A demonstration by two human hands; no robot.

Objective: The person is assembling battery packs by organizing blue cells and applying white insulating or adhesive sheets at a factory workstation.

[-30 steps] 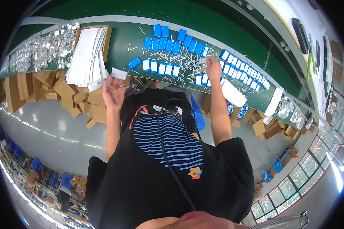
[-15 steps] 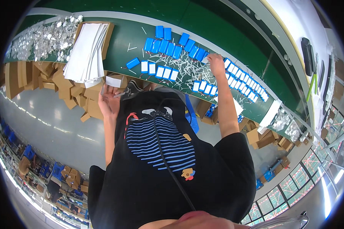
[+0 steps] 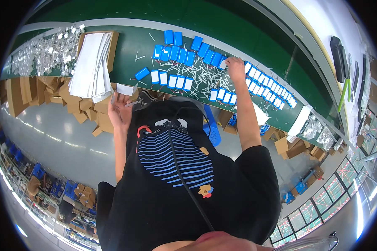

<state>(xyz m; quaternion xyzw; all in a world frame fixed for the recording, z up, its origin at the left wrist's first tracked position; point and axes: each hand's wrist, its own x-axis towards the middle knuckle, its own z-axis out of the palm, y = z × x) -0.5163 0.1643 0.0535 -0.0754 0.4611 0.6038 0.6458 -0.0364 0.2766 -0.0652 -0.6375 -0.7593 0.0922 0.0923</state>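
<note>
My left hand (image 3: 120, 112) is low by the table's front edge, palm turned up and fingers curled. A small white paper sheet (image 3: 125, 89) sits at its fingertips, with a thin greyish strip by the thumb. Over the table my right hand (image 3: 236, 70) reaches out, fingertips together at a white label (image 3: 223, 65) on a blue battery pack; the fingers partly hide that pack. Plain blue battery packs (image 3: 174, 53) stand in a row to its left. Rows of packs with white labels (image 3: 266, 79) lie to its right, and more labelled packs (image 3: 172, 81) lie nearer me.
Thin white strips (image 3: 205, 75) are strewn over the green table (image 3: 132, 39). A cardboard box of white sheets (image 3: 92, 62) stands at the left, beside a heap of clear plastic pieces (image 3: 50, 52). Cardboard boxes (image 3: 77, 98) and a blue stool (image 3: 213, 129) are below the table.
The view has shifted slightly, so the table things sit a little further left and lower. Both hands keep nearly the same places; the white sheet stays with my left hand.
</note>
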